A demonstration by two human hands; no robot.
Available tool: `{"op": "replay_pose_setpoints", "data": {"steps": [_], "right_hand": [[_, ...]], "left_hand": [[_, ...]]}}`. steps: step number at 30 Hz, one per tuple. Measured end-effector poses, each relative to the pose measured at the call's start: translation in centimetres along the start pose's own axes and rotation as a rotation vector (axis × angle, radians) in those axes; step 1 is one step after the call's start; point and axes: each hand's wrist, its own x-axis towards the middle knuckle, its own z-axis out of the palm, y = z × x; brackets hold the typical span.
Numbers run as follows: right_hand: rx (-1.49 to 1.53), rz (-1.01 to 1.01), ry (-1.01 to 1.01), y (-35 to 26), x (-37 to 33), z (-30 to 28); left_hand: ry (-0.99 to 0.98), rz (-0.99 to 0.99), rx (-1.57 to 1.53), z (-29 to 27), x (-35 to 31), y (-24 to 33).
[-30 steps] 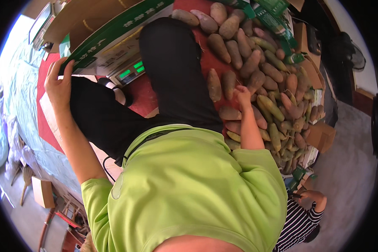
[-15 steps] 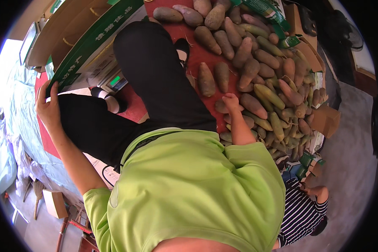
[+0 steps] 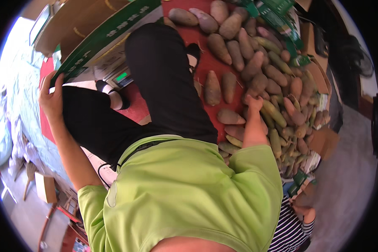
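At the left, my left hand (image 3: pixel 51 97) has its fingers closed over the near corner of a large green-and-white cardboard box (image 3: pixel 109 35), beside my knee. My right hand (image 3: pixel 255 103) reaches into a heap of long radishes (image 3: pixel 275 75), brownish-red and green. Its fingers are curled against a brownish radish at the heap's near-left side, most of which the hand covers. Just left of that wrist lies a loose radish (image 3: pixel 231 117). Two more, a larger radish (image 3: pixel 212 88) and a slimmer radish (image 3: pixel 229 87), lie side by side on the red mat (image 3: pixel 201 31).
A scale (image 3: pixel 121 77) with a lit green display sits between my legs and the box. Green packaging (image 3: pixel 277 21) and open cardboard (image 3: pixel 319 77) border the heap. Another person in a striped shirt (image 3: pixel 292 227) is at the lower right. A broom (image 3: pixel 30 174) stands lower left.
My right hand has left the loose radish and moved right, onto the heap. The left hand keeps its hold on the box corner. The whole view has shifted slightly.
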Motion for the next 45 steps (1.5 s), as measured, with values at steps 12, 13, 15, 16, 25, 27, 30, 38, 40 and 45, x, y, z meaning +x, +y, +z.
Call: {"op": "replay_pose_setpoints", "data": {"steps": [12, 13, 15, 16, 25, 27, 30, 38, 40, 45], "right_hand": [[0.251, -0.078, 0.025, -4.9, 0.3, -0.3], [0.334, -0.065, -0.017, -5.0, 0.2, -0.3], [0.418, -0.058, -0.064, -5.1, 0.4, -0.2], [0.37, 0.025, -0.03, -5.1, 0.6, -0.1], [0.817, 0.507, -0.486, -3.1, -0.8, -0.3], [0.74, 0.449, -0.566, -3.4, -2.4, -0.3], [0.561, 0.191, -0.517, -7.5, -7.6, -1.2], [0.433, -0.581, -0.755, -24.9, -14.0, -4.5], [0.414, -0.778, -0.722, -30.3, -16.8, -5.6], [0.343, -1.214, -0.669, -42.2, -24.9, -7.6]], "left_hand": [[0.003, -0.108, 0.032, -0.3, 0.2, 2.5], [-0.006, -0.097, 0.024, -0.3, 0.3, 2.5], [-0.008, -0.081, -0.002, -0.2, 0.4, 2.0], [-0.001, -0.085, -0.001, -0.1, 0.4, 1.9], [0.02, -0.052, -0.016, -0.2, 0.4, 2.3], [-0.014, -0.105, -0.05, -0.4, 0.3, 2.5], [-0.018, -0.08, -0.001, -0.5, 0.3, 2.1], [0.017, -0.067, -0.017, -0.5, 0.1, 1.5], [0.015, -0.062, -0.013, -0.4, 0.2, 1.4], [0.02, -0.04, -0.001, -0.7, 0.1, 1.6]]}}
